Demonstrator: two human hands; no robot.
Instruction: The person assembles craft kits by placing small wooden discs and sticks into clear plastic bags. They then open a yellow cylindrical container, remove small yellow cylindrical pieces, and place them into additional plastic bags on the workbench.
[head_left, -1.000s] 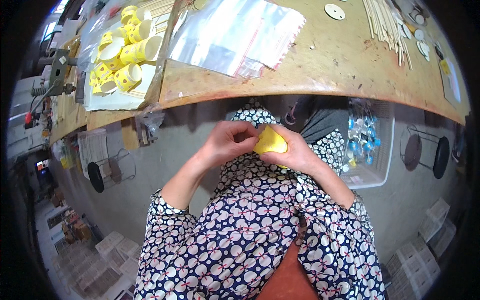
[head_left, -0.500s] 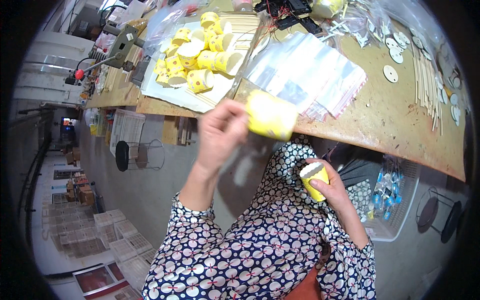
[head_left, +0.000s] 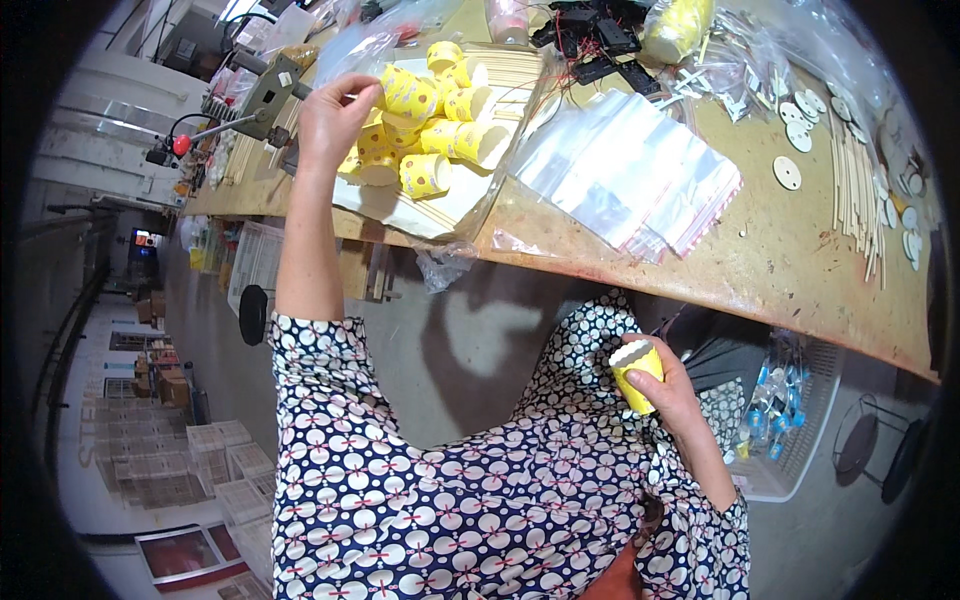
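L hand (head_left: 337,122) at far-left cup pile (head_left: 455,138), R hand (head_left: 678,390) w/ yellow cup (head_left: 637,402) near right
I see L pinched, can't tell if holding; R curled round cup. I'd go light w/ R, wall may dent.

the left hand (head_left: 338,118) is at a pile of yellow cups (head_left: 444,138) on the left side of the desk (head_left: 785,245); the right hand (head_left: 678,392) holds a lone cup (head_left: 651,362) off the near edge. clear bags (head_left: 620,165) lie mid-desk, thin sticks (head_left: 852,190) toward the right edge.
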